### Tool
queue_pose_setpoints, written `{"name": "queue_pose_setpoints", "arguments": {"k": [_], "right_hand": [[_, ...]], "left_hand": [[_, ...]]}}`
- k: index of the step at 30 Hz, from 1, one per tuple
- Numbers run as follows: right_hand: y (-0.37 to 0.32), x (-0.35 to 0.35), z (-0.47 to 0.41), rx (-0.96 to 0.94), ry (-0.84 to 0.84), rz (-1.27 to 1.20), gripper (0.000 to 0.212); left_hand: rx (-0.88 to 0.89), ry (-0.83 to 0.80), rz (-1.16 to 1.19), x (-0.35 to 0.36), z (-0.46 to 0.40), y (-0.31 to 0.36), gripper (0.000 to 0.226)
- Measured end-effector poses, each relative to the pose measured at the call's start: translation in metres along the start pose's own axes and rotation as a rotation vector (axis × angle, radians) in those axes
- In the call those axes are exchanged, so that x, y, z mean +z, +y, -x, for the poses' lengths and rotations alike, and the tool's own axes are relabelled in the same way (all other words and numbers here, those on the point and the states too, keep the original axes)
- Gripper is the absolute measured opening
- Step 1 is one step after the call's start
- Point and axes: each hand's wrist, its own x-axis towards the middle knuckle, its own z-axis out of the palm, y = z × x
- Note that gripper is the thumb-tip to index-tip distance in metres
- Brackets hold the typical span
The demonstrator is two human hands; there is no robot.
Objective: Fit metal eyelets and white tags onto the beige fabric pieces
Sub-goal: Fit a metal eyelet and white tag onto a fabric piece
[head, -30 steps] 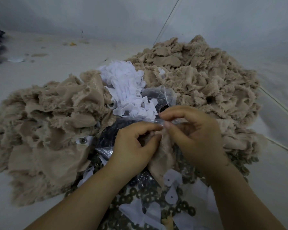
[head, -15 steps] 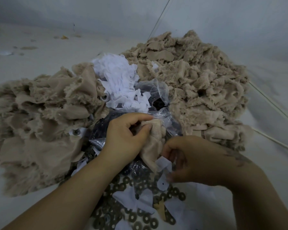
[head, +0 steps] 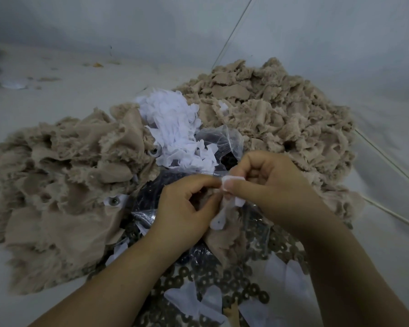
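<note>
The left hand (head: pixel 187 208) was curled round a beige fabric piece (head: pixel 222 237), its thumb and forefinger pinching the top of the cloth near the middle of the view; the rest of the piece hung down from the fingers and lay over the dark rings below. The right hand (head: pixel 269 185) met it from the other side, thumb and forefinger pressed together on a white tag (head: pixel 232 181), the other fingers folded in behind; the tag touched the top of the fabric, and a second white strip (head: pixel 219 220) with a small hole hung down against the cloth. Whether an eyelet sat between the fingertips could not be told.

A heap of beige fabric (head: pixel 57 185) lay to the left and a larger heap (head: pixel 281 114) rose behind and to the right; between them sat a pile of white tags (head: pixel 175 128), just beside a clear plastic bag (head: pixel 224 140) that held dark pieces. A fabric piece on the left heap carried a metal eyelet (head: pixel 113 201) set in a white tag. Flat metal rings (head: pixel 246 291) were scattered near the forearms, with loose white tags (head: pixel 189 298) lying among them; all of it rested on a pale floor (head: pixel 69 95), and a thin cord (head: pixel 387 161) ran along the right side.
</note>
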Motion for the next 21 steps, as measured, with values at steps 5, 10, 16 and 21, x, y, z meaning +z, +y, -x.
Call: {"name": "queue_pose_setpoints", "arguments": {"k": [5,10,16,21], "right_hand": [[0.011,0.006,-0.004,0.023,-0.037,-0.355,0.014],[0.02,0.005,0.001,-0.039,-0.077,-0.381,0.004],[0.017,0.01,0.005,-0.205,-0.068,-0.311,0.008],[0.027,0.018,0.002,-0.086,0.258,-0.255,0.013]], "left_hand": [[0.072,-0.022,-0.054,0.0,0.0,-0.004,0.022],[0.076,-0.017,-0.098,0.001,0.0,-0.005,0.021],[0.037,-0.033,-0.067,0.002,0.002,-0.005,0.014],[0.102,-0.052,-0.02,0.001,-0.002,-0.002,0.024]]}}
